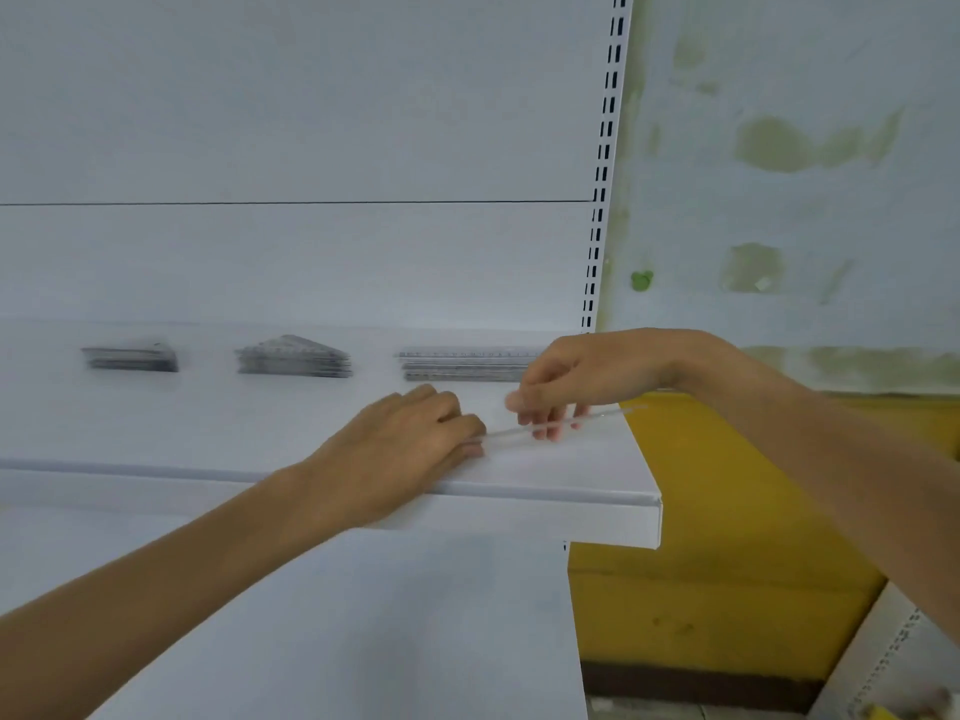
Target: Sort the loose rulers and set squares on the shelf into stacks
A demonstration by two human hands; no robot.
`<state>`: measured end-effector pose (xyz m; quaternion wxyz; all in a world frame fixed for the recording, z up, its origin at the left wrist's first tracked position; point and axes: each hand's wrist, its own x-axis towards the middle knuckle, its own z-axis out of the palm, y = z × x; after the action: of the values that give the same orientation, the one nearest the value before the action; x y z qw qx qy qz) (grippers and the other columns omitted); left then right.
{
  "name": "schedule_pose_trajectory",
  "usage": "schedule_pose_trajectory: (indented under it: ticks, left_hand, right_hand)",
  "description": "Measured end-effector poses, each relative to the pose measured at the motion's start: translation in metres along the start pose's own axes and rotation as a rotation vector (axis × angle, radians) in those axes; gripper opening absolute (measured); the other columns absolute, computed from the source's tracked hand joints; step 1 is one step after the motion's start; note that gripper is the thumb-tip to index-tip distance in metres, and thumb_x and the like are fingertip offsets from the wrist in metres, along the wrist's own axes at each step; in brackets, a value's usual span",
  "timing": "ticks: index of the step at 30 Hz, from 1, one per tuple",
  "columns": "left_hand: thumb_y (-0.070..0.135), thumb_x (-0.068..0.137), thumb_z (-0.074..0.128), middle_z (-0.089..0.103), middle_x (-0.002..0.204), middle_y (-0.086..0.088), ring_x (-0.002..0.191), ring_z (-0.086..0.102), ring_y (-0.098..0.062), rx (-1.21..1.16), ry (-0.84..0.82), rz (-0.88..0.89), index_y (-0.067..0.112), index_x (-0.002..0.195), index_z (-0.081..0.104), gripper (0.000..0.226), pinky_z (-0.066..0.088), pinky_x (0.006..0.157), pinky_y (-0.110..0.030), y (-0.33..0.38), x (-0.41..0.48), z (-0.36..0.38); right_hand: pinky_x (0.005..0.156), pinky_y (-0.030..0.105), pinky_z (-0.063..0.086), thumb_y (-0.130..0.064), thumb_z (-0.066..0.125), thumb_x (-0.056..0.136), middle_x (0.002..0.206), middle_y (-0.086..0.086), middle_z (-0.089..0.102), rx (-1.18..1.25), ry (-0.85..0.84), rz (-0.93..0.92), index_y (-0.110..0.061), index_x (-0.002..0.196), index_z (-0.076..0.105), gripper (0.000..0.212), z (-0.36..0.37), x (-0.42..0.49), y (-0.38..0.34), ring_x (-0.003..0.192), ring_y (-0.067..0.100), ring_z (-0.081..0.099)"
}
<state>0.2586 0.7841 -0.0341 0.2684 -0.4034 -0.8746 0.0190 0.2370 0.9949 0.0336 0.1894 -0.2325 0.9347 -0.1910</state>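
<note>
A clear ruler (605,414) is just above the shelf (208,423), near its right end. The right hand (571,376) pinches its middle. The left hand (410,444) curls its fingers on the ruler's left end. Farther back on the shelf sit a ruler stack (462,366), a set square stack (293,358) and a blurry third stack (132,358).

the white shelf (208,423) carried three stacks in a row near its back panel. from left to right: a blurred flat stack (132,358), a stack of set squares (293,358) and a stack of rulers (462,366), all well apart.
</note>
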Motion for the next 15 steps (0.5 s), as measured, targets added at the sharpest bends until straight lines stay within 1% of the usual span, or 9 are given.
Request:
schedule_pose_trajectory:
  ticks: [1,2,4,5,6,8,10,12,15]
  left_hand:
    - [0.043,0.097,0.023,0.059,0.101,0.003,0.094,0.057,-0.021,0.062,-0.029,-0.036,0.024,0.116,0.052,0.039,0.042,0.070,-0.031,-0.007,0.005,0.003]
    - [0.044,0.097,0.022,0.059,0.103,0.004,0.095,0.058,-0.022,0.098,-0.066,-0.075,0.025,0.116,0.048,0.037,0.039,0.067,-0.032,-0.012,0.010,0.005]
    - [0.046,0.096,0.021,0.061,0.102,0.007,0.091,0.059,-0.023,0.094,-0.065,-0.119,0.026,0.113,0.046,0.036,0.034,0.062,-0.030,-0.022,0.019,0.007]
    - [0.048,0.095,0.021,0.060,0.099,0.009,0.088,0.058,-0.020,0.065,-0.051,-0.127,0.027,0.110,0.046,0.036,0.033,0.061,-0.029,-0.027,0.022,0.008]
    - [0.051,0.093,0.023,0.058,0.091,0.010,0.082,0.055,-0.017,0.018,-0.044,-0.139,0.028,0.106,0.047,0.036,0.032,0.059,-0.027,-0.032,0.024,0.008]
    - [0.057,0.088,0.030,0.047,0.076,0.014,0.074,0.047,-0.012,-0.081,-0.050,-0.186,0.032,0.098,0.048,0.032,0.028,0.056,-0.022,-0.043,0.029,0.006]
    - [0.058,0.085,0.042,0.046,0.078,0.017,0.078,0.047,-0.010,-0.182,-0.039,-0.261,0.036,0.104,0.054,0.032,0.032,0.061,-0.021,-0.059,0.035,0.005]
    - [0.054,0.083,0.054,0.053,0.088,0.018,0.086,0.052,-0.010,-0.313,-0.002,-0.337,0.032,0.108,0.060,0.034,0.041,0.074,-0.028,-0.077,0.040,0.005]
    - [0.047,0.081,0.062,0.059,0.093,0.014,0.089,0.056,-0.009,-0.470,0.061,-0.398,0.026,0.109,0.064,0.035,0.044,0.083,-0.030,-0.099,0.051,0.011]
  right_hand:
    - [0.077,0.022,0.053,-0.057,0.049,0.085,0.090,-0.008,0.071,0.006,0.031,-0.007,-0.019,0.092,0.065,0.042,0.000,0.001,-0.002,0.083,0.001,0.066]
    - [0.074,0.020,0.052,-0.058,0.051,0.083,0.085,-0.013,0.071,-0.013,0.074,-0.024,-0.021,0.093,0.066,0.041,-0.001,0.003,-0.002,0.079,-0.002,0.065]
    - [0.066,0.016,0.046,-0.055,0.060,0.079,0.072,-0.020,0.068,-0.065,0.169,-0.076,-0.028,0.095,0.067,0.032,-0.003,0.007,0.000,0.069,-0.007,0.062]
    - [0.065,0.016,0.044,-0.052,0.064,0.078,0.071,-0.020,0.068,-0.066,0.215,-0.094,-0.033,0.095,0.068,0.026,-0.004,0.009,0.003,0.068,-0.006,0.061]
    - [0.067,0.020,0.045,-0.049,0.068,0.076,0.075,-0.016,0.069,-0.051,0.264,-0.107,-0.036,0.095,0.068,0.023,-0.005,0.011,0.006,0.071,-0.003,0.061]
    - [0.076,0.030,0.047,-0.043,0.073,0.073,0.088,-0.003,0.070,-0.025,0.362,-0.129,-0.038,0.097,0.070,0.025,-0.009,0.017,0.013,0.084,0.013,0.061]
    - [0.075,0.026,0.046,-0.039,0.076,0.071,0.094,0.003,0.069,0.001,0.457,-0.134,-0.037,0.099,0.070,0.029,-0.015,0.022,0.022,0.087,0.018,0.061]
    - [0.071,0.013,0.044,-0.035,0.078,0.070,0.096,0.000,0.070,0.045,0.543,-0.122,-0.033,0.102,0.069,0.034,-0.021,0.026,0.030,0.086,0.011,0.062]
    - [0.069,0.010,0.043,-0.031,0.079,0.070,0.097,-0.002,0.069,0.070,0.612,-0.096,-0.027,0.105,0.068,0.037,-0.028,0.038,0.038,0.086,0.007,0.060]
